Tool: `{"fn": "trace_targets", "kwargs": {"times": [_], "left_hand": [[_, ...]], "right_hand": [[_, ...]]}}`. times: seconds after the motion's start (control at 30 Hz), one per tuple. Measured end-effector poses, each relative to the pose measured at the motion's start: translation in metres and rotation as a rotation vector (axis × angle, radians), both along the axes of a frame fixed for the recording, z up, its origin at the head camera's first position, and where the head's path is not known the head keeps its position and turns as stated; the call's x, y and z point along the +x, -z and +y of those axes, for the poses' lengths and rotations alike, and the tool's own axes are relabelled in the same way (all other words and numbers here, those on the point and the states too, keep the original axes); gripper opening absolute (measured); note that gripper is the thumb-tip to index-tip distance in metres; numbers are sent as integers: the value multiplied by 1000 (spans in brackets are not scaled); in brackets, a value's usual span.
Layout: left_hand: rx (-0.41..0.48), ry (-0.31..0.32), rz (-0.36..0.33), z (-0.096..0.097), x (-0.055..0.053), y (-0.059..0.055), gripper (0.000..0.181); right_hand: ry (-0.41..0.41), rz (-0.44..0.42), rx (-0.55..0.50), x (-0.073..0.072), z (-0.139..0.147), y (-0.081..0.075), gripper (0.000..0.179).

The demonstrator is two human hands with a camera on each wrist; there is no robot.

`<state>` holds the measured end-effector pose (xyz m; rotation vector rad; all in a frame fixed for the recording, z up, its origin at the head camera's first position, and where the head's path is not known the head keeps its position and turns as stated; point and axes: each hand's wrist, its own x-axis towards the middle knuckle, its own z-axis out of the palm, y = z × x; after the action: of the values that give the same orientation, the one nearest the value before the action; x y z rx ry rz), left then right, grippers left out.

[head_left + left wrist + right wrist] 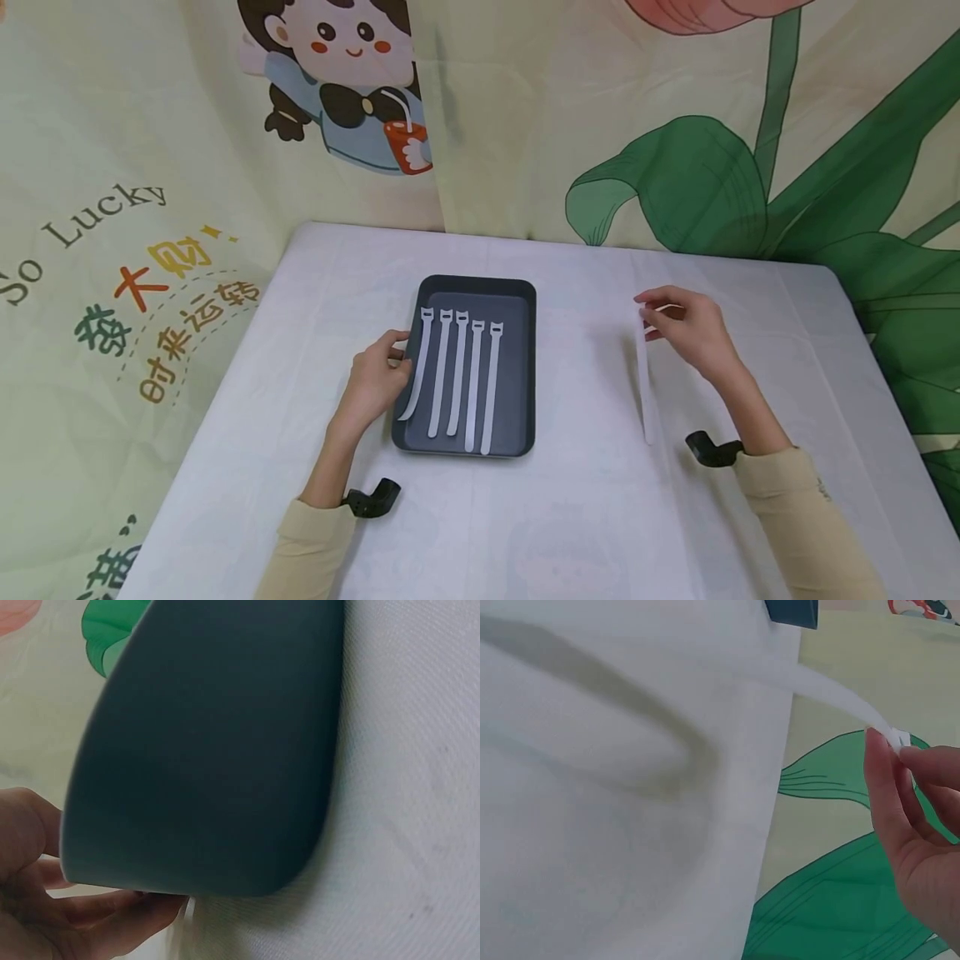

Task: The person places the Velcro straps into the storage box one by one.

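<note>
A dark grey rectangular tray (pixel 517 375) lies on the table with several white hook-and-loop cable ties (pixel 457 379) side by side in it, their slotted heads toward the far end. My left hand (pixel 375 375) holds the tray by its left rim; in the left wrist view its fingers (pixel 127 922) bend round the edge of the tray's wall. Off to the right of the tray, my right hand (pixel 692 329) pinches another white cable tie (pixel 840 697) near its head, between thumb and fingertips. The strap's long tail hangs toward the near side, above the tabletop.
A white cloth covers the table (pixel 585 517), whose far edge meets a printed backdrop (pixel 510 125) with a cartoon figure and green leaves. Black wrist cameras (pixel 372 498) sit on both wrists, beside beige sleeves (pixel 802 517).
</note>
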<state>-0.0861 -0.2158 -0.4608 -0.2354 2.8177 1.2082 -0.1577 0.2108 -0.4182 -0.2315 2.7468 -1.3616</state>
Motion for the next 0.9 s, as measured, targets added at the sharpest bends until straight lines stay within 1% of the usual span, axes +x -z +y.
{"fn": "trace_targets", "kwargs": {"times": [0.27,0.4,0.53,0.9], "left_hand": [[1,0,0,-1,0,1,46],[-2,-1,-3,-1,0,1,46],[-3,-1,-7,0,0,1,46],[-7,-2,-1,0,1,2,46]], "right_hand": [[-35,-60,-150,2,-13,-10,30],[-50,-74,-208,3,-21,-12,30],[-61,-79,-237,4,-29,-13,29],[-93,-99,-260,3,-47,-15,29]]}}
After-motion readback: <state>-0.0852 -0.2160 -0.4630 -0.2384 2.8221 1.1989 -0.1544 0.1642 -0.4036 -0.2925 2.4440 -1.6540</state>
